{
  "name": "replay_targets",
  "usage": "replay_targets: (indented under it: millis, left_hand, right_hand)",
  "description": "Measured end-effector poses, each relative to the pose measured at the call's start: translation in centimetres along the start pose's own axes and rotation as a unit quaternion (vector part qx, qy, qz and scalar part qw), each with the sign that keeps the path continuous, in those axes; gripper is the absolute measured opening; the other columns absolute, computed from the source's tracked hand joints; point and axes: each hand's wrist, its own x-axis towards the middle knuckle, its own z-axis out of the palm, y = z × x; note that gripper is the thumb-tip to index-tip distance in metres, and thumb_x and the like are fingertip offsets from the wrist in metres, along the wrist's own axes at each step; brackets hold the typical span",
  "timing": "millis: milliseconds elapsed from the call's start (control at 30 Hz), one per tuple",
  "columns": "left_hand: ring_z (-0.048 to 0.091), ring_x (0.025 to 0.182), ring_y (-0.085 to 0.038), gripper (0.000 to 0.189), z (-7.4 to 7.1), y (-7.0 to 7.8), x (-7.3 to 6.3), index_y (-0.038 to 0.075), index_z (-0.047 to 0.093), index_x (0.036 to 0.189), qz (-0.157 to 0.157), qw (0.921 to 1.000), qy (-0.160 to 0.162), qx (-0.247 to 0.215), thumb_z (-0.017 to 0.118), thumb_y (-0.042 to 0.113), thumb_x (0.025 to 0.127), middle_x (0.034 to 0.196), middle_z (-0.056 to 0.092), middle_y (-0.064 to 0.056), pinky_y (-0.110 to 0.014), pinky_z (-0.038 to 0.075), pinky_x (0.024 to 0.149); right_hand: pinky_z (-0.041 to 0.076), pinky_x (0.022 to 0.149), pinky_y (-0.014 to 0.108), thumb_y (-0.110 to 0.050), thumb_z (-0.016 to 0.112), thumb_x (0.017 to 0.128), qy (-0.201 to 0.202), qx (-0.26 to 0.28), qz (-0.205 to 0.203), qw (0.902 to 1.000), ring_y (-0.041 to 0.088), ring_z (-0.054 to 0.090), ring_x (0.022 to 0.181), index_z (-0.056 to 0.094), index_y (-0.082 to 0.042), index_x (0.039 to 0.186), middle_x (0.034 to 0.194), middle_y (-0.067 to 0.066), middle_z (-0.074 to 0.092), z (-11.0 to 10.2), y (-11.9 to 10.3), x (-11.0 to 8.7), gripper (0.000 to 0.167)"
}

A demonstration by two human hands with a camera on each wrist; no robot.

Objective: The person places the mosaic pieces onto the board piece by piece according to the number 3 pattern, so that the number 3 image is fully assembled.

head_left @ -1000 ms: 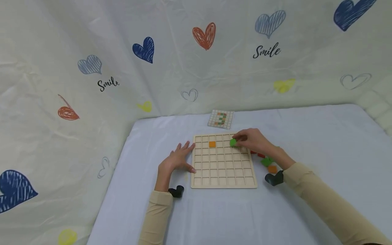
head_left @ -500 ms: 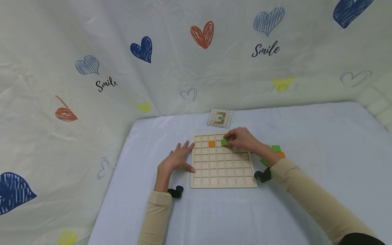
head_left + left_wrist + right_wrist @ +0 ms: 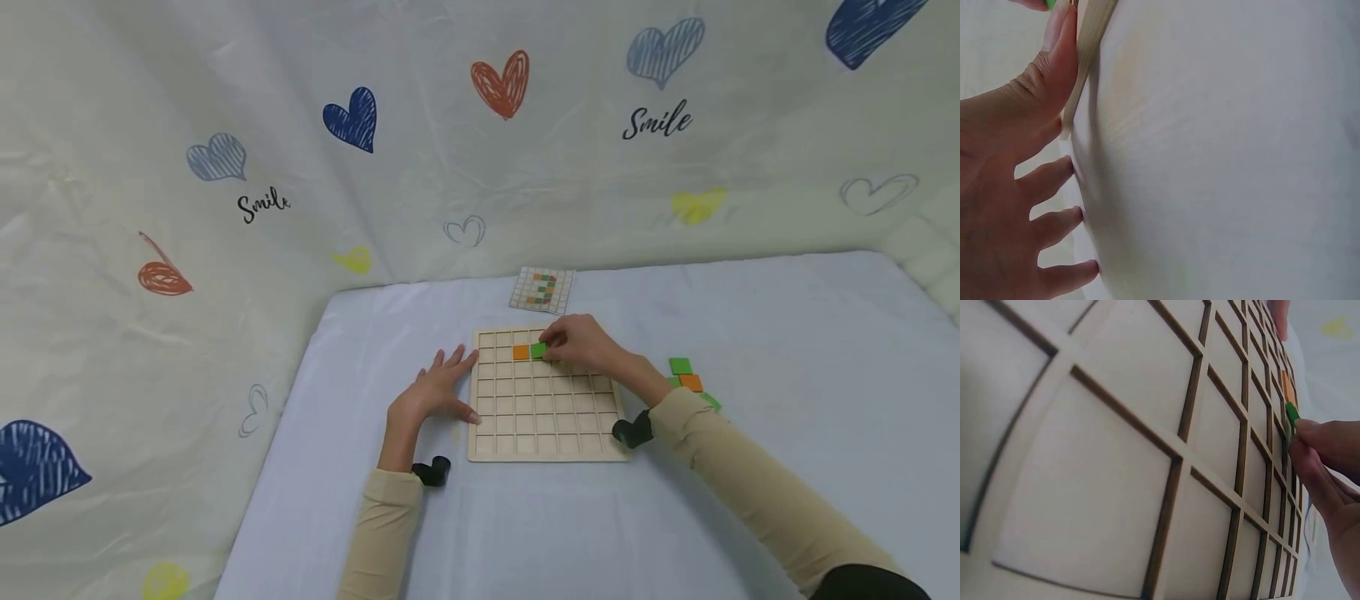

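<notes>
A square wooden grid board lies on the white cloth, with an orange tile in one cell of its second row from the back. My right hand pinches a green tile between thumb and fingertips, just right of the orange one. In the right wrist view the green tile looks slightly tilted over its cell. With fingers spread, my left hand rests at the board's left edge; in the left wrist view its thumb touches the board's side and several fingertips touch the cloth.
Behind the board lies a card printed with a grid of coloured squares. Loose green and orange tiles lie right of the board, partly hidden by the right forearm. A white curtain with printed hearts hangs behind the table.
My right hand has moved left across the board with the green tile, from a few cells away to beside the orange tile. The left hand has stayed in place.
</notes>
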Motion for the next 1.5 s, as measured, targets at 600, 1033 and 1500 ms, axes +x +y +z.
replay_targets:
  millis: [600, 1033, 1500]
  left_hand:
    - [-0.001, 0.160, -0.037, 0.114, 0.0, -0.2, 0.0, 0.023, 0.024, 0.166, 0.006, 0.9999, 0.003, 0.009, 0.093, 0.030, 0.075, 0.174, 0.009, -0.005, -0.065, 0.008, 0.127]
    - [0.001, 0.160, -0.038, 0.114, 0.0, 0.0, 0.0, 0.022, 0.024, 0.166, 0.003, 0.9998, 0.003, 0.020, 0.093, 0.030, 0.075, 0.174, 0.010, -0.006, -0.066, 0.010, 0.126]
    - [-0.002, 0.160, -0.037, 0.114, 0.0, -0.2, 0.2, 0.023, 0.021, 0.166, -0.002, 0.9996, 0.000, 0.027, 0.092, 0.030, 0.077, 0.174, 0.007, -0.005, -0.064, 0.008, 0.127]
  right_hand:
    - [0.059, 0.079, 0.038, -0.004, 0.079, 0.086, -0.003, -0.050, -0.015, 0.9987, 0.025, 0.068, 0.088, 0.077, 0.006, 0.108, 0.098, 0.014, 0.072, 0.7, -0.4, 0.6, 0.024]
    - [0.061, 0.078, 0.041, 0.000, 0.076, 0.087, 0.031, -0.069, -0.049, 0.9959, 0.027, 0.070, 0.087, 0.076, 0.007, 0.107, 0.095, 0.015, 0.071, 0.3, 0.0, -0.6, 0.021]
    - [0.056, 0.071, 0.031, -0.003, 0.075, 0.089, 0.012, -0.053, -0.034, 0.9979, 0.021, 0.066, 0.084, 0.075, 0.004, 0.111, 0.099, 0.012, 0.073, -1.8, 0.2, -3.4, 0.024]
